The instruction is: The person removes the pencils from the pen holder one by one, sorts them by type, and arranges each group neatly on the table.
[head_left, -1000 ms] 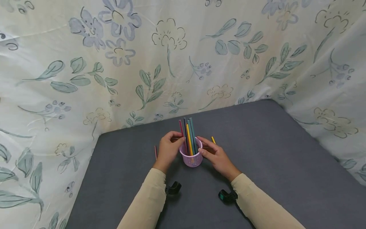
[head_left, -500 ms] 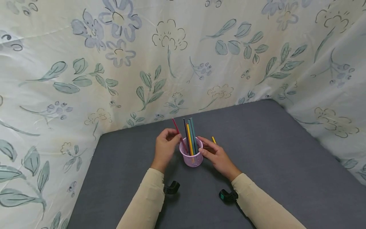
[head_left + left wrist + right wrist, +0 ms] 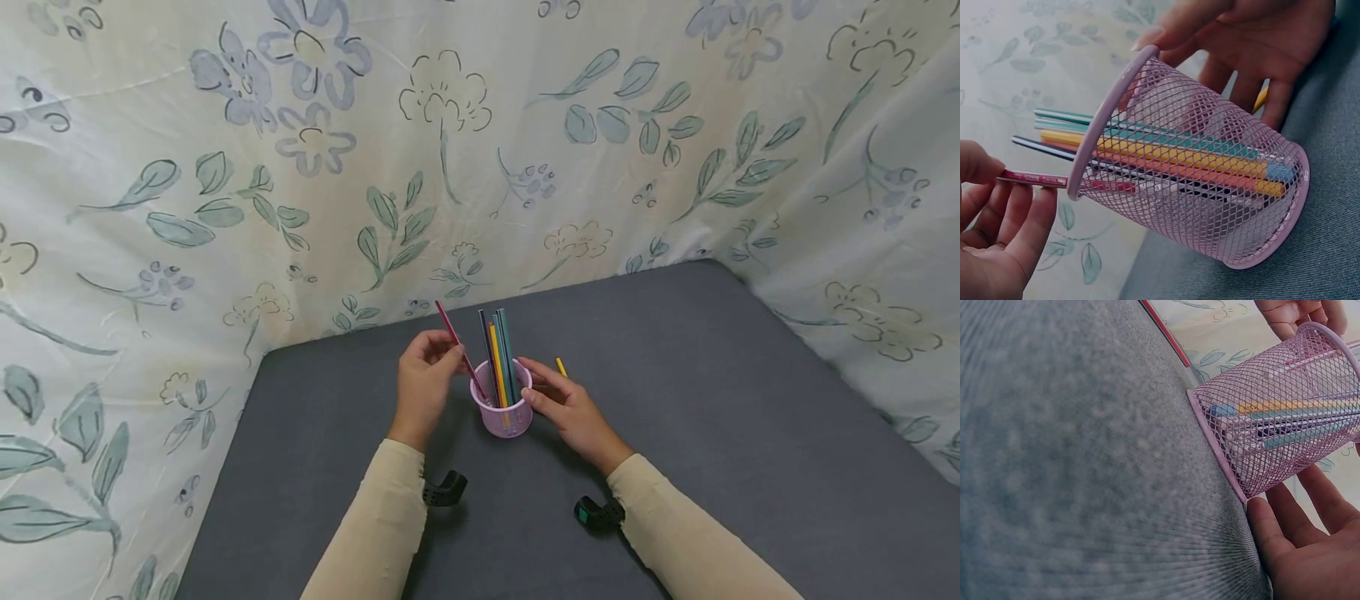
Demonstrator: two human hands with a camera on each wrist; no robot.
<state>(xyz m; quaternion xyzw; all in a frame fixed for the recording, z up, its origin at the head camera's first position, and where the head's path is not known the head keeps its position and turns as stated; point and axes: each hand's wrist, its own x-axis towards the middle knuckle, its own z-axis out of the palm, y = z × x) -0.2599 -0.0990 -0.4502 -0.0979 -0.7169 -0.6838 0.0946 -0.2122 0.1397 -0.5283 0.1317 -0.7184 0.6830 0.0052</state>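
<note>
Left wrist view, left grip (image 3: pixel 1002 240) pinching red pencil (image 3: pixel 1036 179), pale markings (image 3: pixel 1059 182) unreadable

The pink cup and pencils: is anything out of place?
Outside the cup, a yellow pencil lies on the table beyond the right hand, and the right wrist view shows a red pencil lying too. This looks odd because most others stand inside.

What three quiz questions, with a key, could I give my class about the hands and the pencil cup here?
1. Which hand pinches the red pencil slanting into the mesh cup?
2. True or false: the mesh cup lies on its side.
3. What colour is the loose pencil partly showing just beyond the right hand? A green, B yellow, C black.

Key: 1. The left hand. 2. False; it stands upright. 3. B.
</note>
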